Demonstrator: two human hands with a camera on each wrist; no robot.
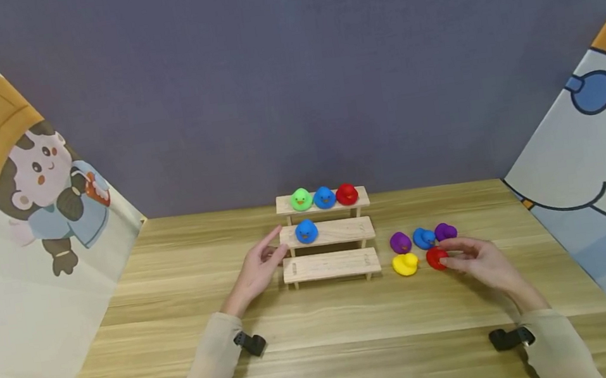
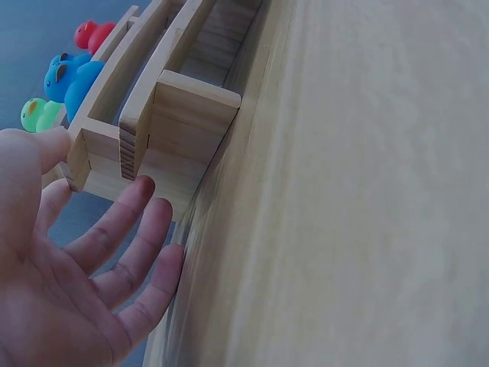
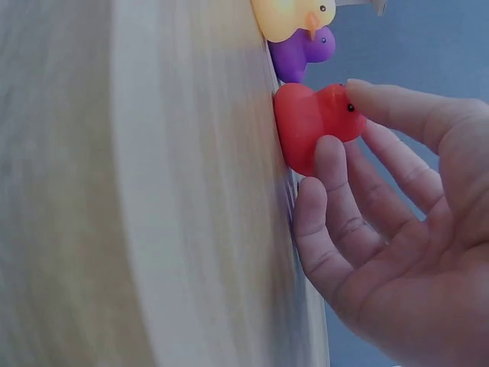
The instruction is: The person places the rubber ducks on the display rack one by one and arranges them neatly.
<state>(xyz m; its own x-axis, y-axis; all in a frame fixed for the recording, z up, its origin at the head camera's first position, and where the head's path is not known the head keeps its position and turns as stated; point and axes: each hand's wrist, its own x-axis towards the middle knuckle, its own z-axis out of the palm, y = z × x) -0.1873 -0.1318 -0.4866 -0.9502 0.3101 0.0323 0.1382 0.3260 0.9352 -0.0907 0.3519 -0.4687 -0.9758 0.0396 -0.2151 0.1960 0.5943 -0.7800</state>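
Observation:
A three-tier wooden step rack (image 1: pixel 341 264) stands at the table's back. Green (image 1: pixel 301 199), blue (image 1: pixel 324 198) and red (image 1: pixel 346 194) rubber ducks sit on its top tier. Another blue duck (image 1: pixel 306 231) occupies the left of the middle tier. My left hand (image 1: pixel 258 271) is at the rack's left end with fingers spread; its thumb and fingertips are close to the wood (image 2: pixel 191 115), and contact is unclear. Right of the rack, my right hand (image 1: pixel 479 260) pinches a red rubber duck (image 3: pixel 302 122) between thumb and fingers; the duck still appears to rest on the table.
Beside the red duck are a yellow duck (image 1: pixel 405 264), a purple duck (image 1: pixel 400 242), a blue duck (image 1: pixel 424 238) and a second purple duck (image 1: pixel 445 231). A dark grey panel (image 1: pixel 301 87) rises behind the table (image 1: pixel 357 341). Printed cloths flank both sides.

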